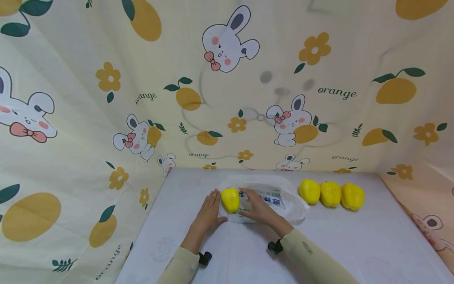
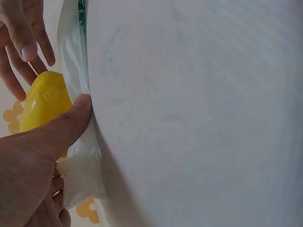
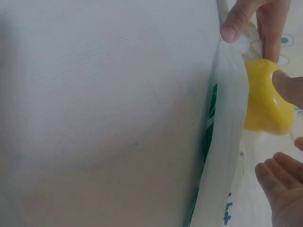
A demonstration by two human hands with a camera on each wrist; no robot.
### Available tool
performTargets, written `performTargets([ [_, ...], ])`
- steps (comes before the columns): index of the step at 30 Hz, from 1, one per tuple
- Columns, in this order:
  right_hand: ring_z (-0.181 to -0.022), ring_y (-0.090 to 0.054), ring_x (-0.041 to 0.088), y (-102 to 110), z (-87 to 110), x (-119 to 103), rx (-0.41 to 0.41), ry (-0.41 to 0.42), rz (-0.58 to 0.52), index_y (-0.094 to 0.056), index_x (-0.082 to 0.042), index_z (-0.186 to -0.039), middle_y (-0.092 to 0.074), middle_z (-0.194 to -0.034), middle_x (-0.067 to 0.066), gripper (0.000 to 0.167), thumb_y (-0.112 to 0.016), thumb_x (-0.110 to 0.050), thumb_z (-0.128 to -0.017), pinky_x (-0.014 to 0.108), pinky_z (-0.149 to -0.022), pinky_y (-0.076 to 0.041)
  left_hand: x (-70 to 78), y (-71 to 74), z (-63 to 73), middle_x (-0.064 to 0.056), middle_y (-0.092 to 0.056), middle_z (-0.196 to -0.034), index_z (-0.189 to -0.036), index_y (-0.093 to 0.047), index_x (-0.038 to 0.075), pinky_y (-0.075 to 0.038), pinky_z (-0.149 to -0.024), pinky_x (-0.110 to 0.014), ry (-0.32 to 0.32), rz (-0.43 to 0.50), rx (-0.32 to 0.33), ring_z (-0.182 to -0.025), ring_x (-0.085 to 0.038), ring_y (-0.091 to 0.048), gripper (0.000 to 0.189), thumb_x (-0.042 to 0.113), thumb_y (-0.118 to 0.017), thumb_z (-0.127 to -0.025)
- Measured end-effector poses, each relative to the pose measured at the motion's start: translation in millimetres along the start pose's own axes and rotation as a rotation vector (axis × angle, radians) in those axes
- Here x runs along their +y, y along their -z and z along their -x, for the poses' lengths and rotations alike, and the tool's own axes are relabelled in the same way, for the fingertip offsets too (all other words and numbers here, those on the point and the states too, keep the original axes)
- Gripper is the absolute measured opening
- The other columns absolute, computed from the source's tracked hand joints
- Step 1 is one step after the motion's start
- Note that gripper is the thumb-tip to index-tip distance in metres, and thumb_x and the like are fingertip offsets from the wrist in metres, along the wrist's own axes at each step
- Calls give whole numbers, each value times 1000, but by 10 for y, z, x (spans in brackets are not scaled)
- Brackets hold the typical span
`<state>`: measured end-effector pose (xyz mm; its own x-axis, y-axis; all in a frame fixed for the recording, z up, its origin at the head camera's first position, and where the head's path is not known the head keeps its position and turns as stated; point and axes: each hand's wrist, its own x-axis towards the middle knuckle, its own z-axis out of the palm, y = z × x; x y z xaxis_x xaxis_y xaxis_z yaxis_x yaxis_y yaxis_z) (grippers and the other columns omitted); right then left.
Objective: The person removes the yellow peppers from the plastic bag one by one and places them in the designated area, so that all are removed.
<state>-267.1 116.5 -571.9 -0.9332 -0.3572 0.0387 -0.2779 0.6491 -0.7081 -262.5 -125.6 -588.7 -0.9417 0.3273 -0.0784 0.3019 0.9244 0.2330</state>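
A yellow bell pepper stands on the left part of a white plastic bag that lies flat on the table. My left hand rests at the pepper's left with fingers straight, its thumb touching the bag's near edge. On the pepper's other side is my right hand, its fingers spread and apart from the pepper. The right thumb overlaps the pepper in the right wrist view; whether it touches is unclear. Blue and green print shows on the bag.
Three more yellow bell peppers stand in a row at the back right of the white table, just beyond the bag. A patterned curtain with rabbits and oranges hangs behind and along both sides.
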Motion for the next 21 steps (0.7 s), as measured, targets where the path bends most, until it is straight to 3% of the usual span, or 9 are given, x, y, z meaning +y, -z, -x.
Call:
performTargets([
  [6,-149,-46,38,-31,-74,-37,-18,47,28,-40,-12,-165,-44,-165,16,92,-90,-26,-90,61,-122,-41,-9,0,-2,-18,-13,-179,-170,-17,0,-15,-135,-48,1,3,-3,-166,-33,-16,109,48,-80,-96],
  [21,-152,-44,37,-124,-208,-41,-45,36,93,-34,-13,-168,-40,-169,15,101,-92,-31,-88,60,-124,-39,16,24,17,-19,-15,-179,-170,-19,-1,-16,-134,-50,-2,41,1,-165,-34,-17,108,44,-82,-95],
])
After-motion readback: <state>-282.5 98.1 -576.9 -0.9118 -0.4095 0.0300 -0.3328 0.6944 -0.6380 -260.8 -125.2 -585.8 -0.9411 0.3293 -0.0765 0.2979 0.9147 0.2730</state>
